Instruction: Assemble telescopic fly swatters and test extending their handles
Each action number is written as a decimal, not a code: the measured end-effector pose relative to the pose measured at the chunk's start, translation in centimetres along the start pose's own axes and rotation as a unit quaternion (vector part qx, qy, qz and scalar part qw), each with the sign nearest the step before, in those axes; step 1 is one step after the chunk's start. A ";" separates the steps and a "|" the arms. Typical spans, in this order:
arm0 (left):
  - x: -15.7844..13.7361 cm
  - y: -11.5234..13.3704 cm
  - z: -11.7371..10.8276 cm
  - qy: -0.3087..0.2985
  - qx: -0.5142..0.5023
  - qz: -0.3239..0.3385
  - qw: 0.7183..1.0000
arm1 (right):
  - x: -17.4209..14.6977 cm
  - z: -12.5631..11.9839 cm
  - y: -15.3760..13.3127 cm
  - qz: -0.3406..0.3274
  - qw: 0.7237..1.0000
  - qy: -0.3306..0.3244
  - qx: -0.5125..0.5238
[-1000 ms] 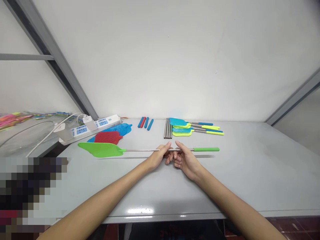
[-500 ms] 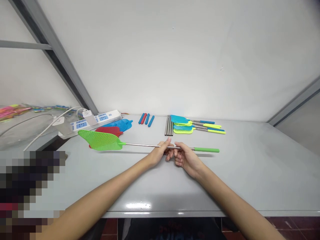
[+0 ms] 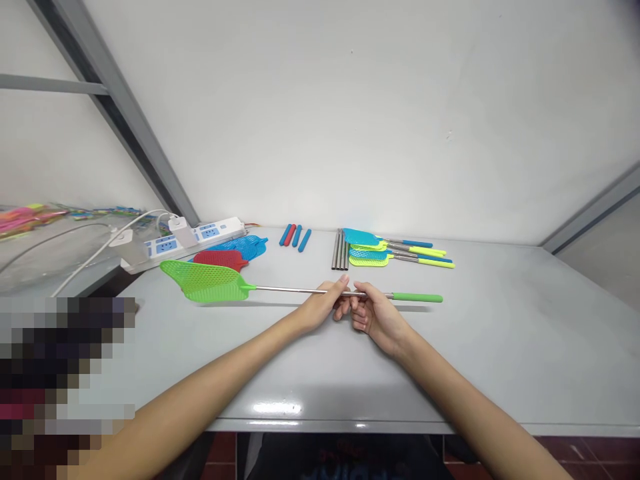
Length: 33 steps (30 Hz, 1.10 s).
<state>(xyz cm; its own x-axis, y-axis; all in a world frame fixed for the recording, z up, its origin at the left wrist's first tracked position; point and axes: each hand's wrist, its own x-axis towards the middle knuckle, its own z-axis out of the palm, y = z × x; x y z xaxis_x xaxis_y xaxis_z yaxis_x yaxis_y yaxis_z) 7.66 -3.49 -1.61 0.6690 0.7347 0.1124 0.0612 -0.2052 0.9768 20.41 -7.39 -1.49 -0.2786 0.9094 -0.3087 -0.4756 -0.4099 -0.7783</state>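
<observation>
A green fly swatter (image 3: pixel 215 281) with a thin metal telescopic rod and a green grip lies crosswise in both my hands, just above the table. My left hand (image 3: pixel 324 305) pinches the rod left of its middle, thumb pointing away from me. Close beside it, my right hand (image 3: pixel 377 317) is closed on the rod, fingers curled under and the thumb on top. The swatter's head points left and its grip sticks out to the right. Behind the hands lie several metal tubes (image 3: pixel 340 250) and several blue and yellow swatters (image 3: pixel 367 257) with extended grips.
Several loose blue and red grips (image 3: pixel 298 237) lie near the wall. Red (image 3: pixel 220 259) and blue swatter heads (image 3: pixel 253 247) sit at the left, beside a white power strip (image 3: pixel 220 230) with plugged-in cables. Plastic bags (image 3: pixel 90 247) are at far left. A grey metal frame (image 3: pixel 120 113) rises there.
The view has shifted slightly. Both hands keep their hold on the green swatter's rod, and the swatter's pose looks almost the same.
</observation>
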 end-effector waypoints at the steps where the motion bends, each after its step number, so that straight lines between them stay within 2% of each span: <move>1: 0.0 0.0 0.0 0.001 0.006 0.002 1.000 | 0.0 0.0 0.0 -0.001 1.000 0.001 0.001; 9: -0.1 -0.2 -0.1 0.012 0.085 0.008 0.996 | 0.0 -0.2 0.0 0.005 1.000 -0.001 0.004; 22: 0.0 -0.2 -0.1 0.009 0.079 0.005 0.997 | -0.1 -0.1 0.0 0.003 1.000 -0.003 0.009; 33: 0.0 -0.5 -0.1 0.073 0.087 -0.014 0.993 | 0.2 -0.3 0.2 0.013 1.000 -0.004 0.002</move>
<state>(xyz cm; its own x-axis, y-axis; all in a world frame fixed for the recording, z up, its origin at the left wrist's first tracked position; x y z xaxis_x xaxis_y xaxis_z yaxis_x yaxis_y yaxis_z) 7.54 -3.31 -2.08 0.5521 0.8248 0.1224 0.2137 -0.2818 0.9354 20.57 -7.27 -1.86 -0.2979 0.8978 -0.3243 -0.4721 -0.4338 -0.7674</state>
